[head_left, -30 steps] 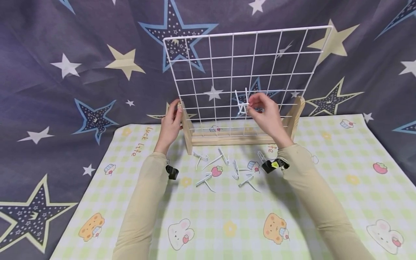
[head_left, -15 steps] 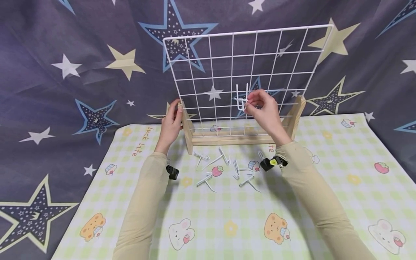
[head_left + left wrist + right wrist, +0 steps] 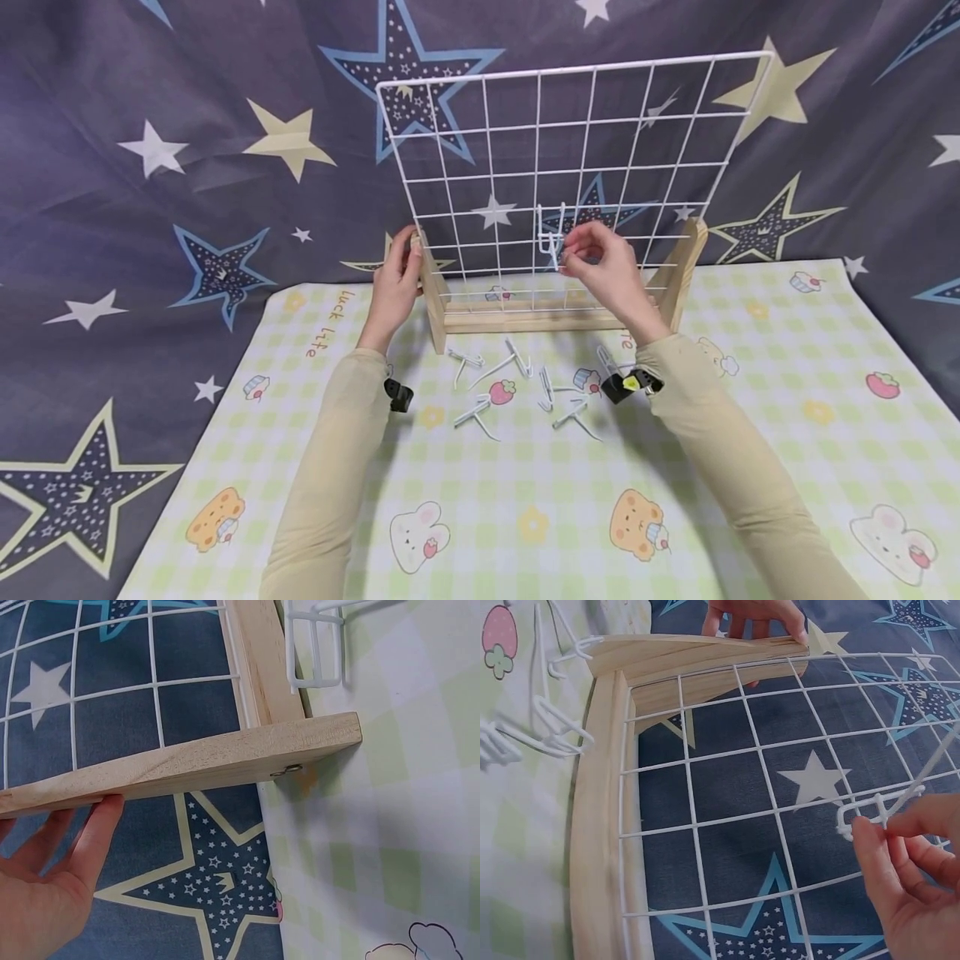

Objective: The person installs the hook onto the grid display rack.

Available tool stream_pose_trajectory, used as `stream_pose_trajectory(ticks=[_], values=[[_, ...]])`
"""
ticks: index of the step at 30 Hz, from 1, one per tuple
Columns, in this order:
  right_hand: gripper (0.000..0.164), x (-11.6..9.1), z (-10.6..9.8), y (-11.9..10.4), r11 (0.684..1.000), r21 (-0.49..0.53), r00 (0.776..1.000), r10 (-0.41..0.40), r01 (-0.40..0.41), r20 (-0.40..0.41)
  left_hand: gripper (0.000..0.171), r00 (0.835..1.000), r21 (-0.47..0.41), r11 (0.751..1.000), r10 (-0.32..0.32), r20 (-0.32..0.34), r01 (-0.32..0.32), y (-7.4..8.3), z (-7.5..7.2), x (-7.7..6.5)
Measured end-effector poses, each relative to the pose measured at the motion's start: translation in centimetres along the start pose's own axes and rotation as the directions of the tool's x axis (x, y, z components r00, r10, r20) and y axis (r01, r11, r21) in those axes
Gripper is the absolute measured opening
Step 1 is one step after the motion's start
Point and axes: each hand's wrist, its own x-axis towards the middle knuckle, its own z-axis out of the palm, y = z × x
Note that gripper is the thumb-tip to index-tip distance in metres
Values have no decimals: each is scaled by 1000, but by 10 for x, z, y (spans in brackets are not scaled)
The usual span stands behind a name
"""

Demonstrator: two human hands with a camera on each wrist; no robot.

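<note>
A white wire grid panel [image 3: 539, 72] stands upright in a wooden stand [image 3: 540, 320]. My left hand [image 3: 395, 282] holds the stand's left side board, thumb at the front and fingers behind it. My right hand [image 3: 609, 268] pinches a white wire hook [image 3: 551, 242] between thumb and index finger. This hook overlaps the lower middle of the grid in the head view, its prongs pointing up. In the right wrist view, the end frame of the hook [image 3: 842, 823] lies right at a horizontal grid wire, and its long arm slants away to the upper right.
Several more white hooks [image 3: 512, 360] lie scattered on the green checked tablecloth [image 3: 480, 475] in front of the stand. One of them [image 3: 606, 360] is partly covered by the right wrist camera [image 3: 621, 387]. A dark star-patterned curtain [image 3: 187, 75] hangs behind.
My right hand first rises slightly with the hook, then brings it down and a little left against the grid. The hook's tilt has changed. My left hand stays on the side board.
</note>
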Motion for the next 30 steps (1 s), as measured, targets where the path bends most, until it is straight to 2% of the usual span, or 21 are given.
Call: stream_pose_trajectory(ticks=[5, 16, 30], values=[[21, 2, -2, 24, 998, 40, 998, 54, -55, 18, 46, 1000, -7, 1000, 7, 1, -7, -1, 2, 0], [16, -23, -5, 9, 998, -29, 997, 62, -61, 51, 46, 1000, -10, 1000, 6, -4, -6, 0, 1, 0], [16, -37, -14, 32, 992, -79, 989, 107, -99, 98, 47, 1000, -26, 1000, 12, -9, -12, -1, 2, -1]])
